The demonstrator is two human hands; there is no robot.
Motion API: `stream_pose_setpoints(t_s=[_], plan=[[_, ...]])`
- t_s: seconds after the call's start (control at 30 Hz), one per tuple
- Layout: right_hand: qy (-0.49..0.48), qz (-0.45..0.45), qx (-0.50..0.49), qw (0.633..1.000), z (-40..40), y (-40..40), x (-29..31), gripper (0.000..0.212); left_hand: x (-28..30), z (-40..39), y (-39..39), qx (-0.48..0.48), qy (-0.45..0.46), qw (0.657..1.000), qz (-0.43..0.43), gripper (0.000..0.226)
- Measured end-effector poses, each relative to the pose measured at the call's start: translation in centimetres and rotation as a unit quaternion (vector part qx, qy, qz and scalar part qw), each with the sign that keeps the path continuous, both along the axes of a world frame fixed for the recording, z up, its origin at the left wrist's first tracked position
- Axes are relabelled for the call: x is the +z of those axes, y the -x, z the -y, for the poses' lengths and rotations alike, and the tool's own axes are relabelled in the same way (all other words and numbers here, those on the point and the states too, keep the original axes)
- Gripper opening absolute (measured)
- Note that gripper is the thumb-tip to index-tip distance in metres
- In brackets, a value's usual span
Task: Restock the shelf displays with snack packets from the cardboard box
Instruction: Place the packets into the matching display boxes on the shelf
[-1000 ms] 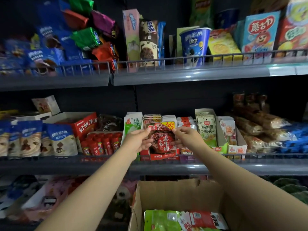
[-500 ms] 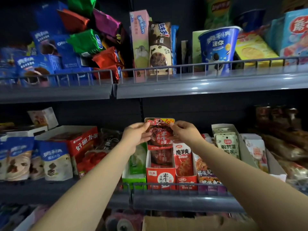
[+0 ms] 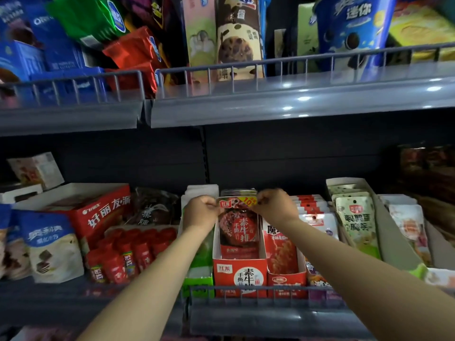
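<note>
Change: half a second ago the red snack packet was up above the red display box; now its bottom is down inside, so this one is almost put away.
Left hand: pinches the packet's top left corner.
Right hand: pinches the top right corner.
Packet: stands tall, long side up and down, front facing the person.
Cardboard box: not in view.

Red-and-brown snack packet, yellow corner
</note>
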State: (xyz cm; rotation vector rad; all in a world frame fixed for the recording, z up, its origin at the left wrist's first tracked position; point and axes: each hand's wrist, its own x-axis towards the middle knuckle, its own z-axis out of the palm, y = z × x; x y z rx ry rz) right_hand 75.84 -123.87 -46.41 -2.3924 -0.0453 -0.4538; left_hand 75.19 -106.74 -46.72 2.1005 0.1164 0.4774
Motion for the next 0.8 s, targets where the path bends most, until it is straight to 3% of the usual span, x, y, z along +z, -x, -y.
stream_pose_setpoints(t_s=[0.13, 0.4, 0.53, 0.8], plan=[[0.071, 0.028, -0.038, 0.996, -0.5, -0.9, -0.8, 0.011, -0.6, 0.0, -0.4, 0.004, -0.063, 0.998, 0.004, 0.016], [0.111, 0.030, -0.083, 0.990, -1.2, -1.3, -0.9, 0.024, -0.7, 0.6, -0.5, 0.018, -0.100, 0.995, 0.024, 0.013], [0.081, 0.033, -0.079, 0.993, -1.2, -0.8, -0.7, 0.035, -0.7, 0.7, 0.0, 0.006, -0.069, 0.997, 0.023, 0.020], [-0.002, 0.090, -0.004, 0.996, -0.2, 4.3, -0.5, 0.032, 0.3, 1.7, 5.3, -0.021, -0.046, 0.998, 0.036, 0.023]])
